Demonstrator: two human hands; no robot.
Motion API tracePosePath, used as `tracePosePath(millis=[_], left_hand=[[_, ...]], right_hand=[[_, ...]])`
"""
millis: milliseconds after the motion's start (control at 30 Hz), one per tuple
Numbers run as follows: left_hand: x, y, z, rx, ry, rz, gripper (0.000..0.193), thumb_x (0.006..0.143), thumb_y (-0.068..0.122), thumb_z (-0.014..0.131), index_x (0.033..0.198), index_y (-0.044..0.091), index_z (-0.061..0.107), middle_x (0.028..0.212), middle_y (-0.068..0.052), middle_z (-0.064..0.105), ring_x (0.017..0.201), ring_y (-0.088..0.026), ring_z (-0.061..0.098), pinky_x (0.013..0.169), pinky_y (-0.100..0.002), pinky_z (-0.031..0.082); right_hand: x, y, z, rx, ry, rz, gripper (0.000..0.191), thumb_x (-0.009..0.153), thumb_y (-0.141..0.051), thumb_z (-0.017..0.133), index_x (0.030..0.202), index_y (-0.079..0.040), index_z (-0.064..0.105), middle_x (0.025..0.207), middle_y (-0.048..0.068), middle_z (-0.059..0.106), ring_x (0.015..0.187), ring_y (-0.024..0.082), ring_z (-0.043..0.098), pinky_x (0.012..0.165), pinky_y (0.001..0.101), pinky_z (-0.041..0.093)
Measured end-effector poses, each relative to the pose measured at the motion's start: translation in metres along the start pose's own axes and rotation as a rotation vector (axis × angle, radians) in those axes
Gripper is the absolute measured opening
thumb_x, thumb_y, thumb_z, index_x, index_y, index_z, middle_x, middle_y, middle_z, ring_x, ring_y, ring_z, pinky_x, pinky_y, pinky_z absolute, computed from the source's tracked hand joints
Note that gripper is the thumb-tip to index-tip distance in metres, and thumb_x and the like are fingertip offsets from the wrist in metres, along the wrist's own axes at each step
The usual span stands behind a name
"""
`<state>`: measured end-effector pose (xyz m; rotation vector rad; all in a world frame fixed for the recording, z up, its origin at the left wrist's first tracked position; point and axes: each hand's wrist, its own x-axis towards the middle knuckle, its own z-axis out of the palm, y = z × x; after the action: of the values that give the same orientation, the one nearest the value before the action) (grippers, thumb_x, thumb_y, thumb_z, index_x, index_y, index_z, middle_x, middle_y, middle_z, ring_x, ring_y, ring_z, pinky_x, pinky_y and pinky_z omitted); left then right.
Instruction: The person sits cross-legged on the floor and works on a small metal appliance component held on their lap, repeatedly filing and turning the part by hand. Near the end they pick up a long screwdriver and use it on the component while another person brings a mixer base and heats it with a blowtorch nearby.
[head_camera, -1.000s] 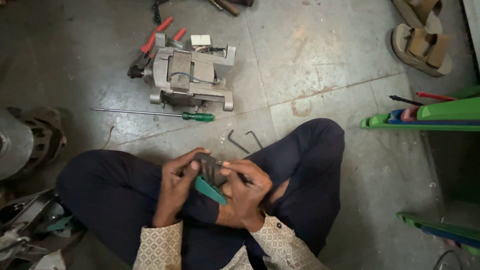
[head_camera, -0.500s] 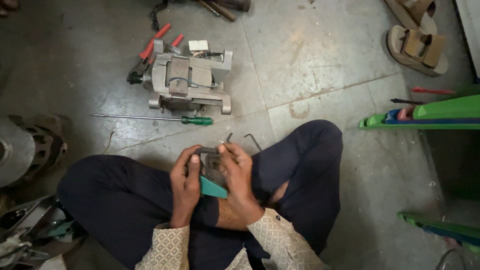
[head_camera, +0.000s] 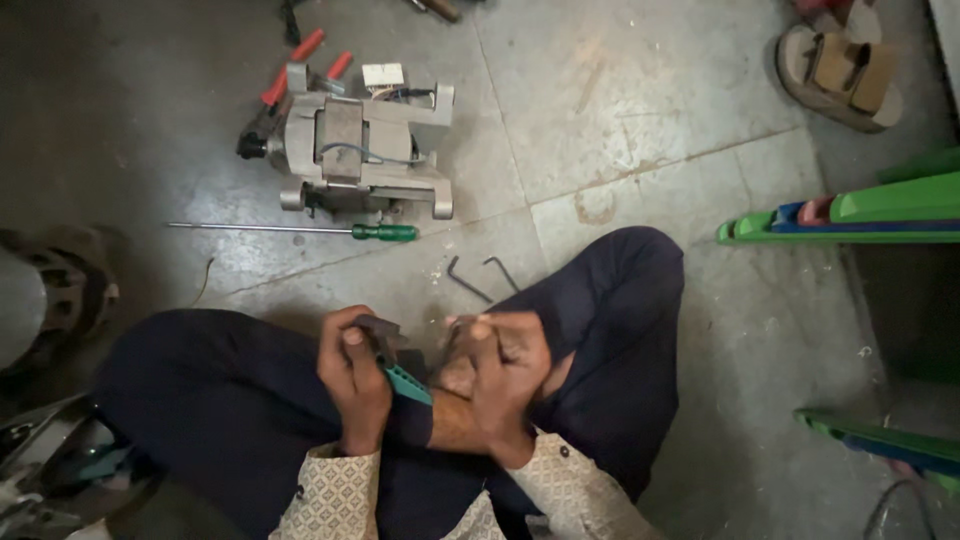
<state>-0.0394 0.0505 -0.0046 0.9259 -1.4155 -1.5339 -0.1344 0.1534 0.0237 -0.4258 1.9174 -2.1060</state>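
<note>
A small dark part with a teal piece is held over the lap in the left hand, the grip closed round it with the thumb laid on top. Since half a second ago the right hand has come off the part: then its fingers were on the upper end, now it is drawn back to the right of the grip and curled into a loose fist, nothing visibly held (whether something small is pinched inside cannot be told). The work on the part is therefore judged paused, or between two holds. The part's long axis runs diagonally, the dark end pointing up and away from the body, the teal end pointing down toward the right wrist. Beyond the grip, on the floor, two bent hex keys lie just ahead of the knees; further out a green-handled screwdriver lies crosswise, and behind it a grey electric motor with red-handled pliers at its far left. Sandals sit well off to the far right.
</note>
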Motion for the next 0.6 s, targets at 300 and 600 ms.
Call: tracePosePath(millis=[300, 600], left_hand=[[-0.006, -0.005, 0.000, 0.238, 0.056, 0.122, 0.040, 0.115, 0.036, 0.044, 0.107, 0.000, 0.060, 0.080, -0.003, 0.058, 0.070, -0.010, 0.052, 0.064, -0.025, 0.044], [-0.002, 0.001, 0.001, 0.229, 0.042, 0.113, 0.035, 0.114, 0.032, 0.046, 0.106, 0.001, 0.061, 0.077, -0.002, 0.058, 0.068, -0.009, 0.053, 0.062, -0.025, 0.044]], right_hand=[[-0.008, 0.015, 0.011, 0.187, -0.042, -0.136, 0.015, 0.100, 0.015, 0.054, 0.108, 0.004, 0.048, 0.105, 0.026, 0.072, 0.099, 0.029, 0.076, 0.088, 0.0388, 0.064], [-0.012, 0.026, 0.007, 0.090, -0.159, -0.212, 0.018, 0.101, 0.016, 0.054, 0.111, 0.002, 0.048, 0.113, 0.029, 0.072, 0.101, 0.025, 0.074, 0.088, 0.0296, 0.058]])
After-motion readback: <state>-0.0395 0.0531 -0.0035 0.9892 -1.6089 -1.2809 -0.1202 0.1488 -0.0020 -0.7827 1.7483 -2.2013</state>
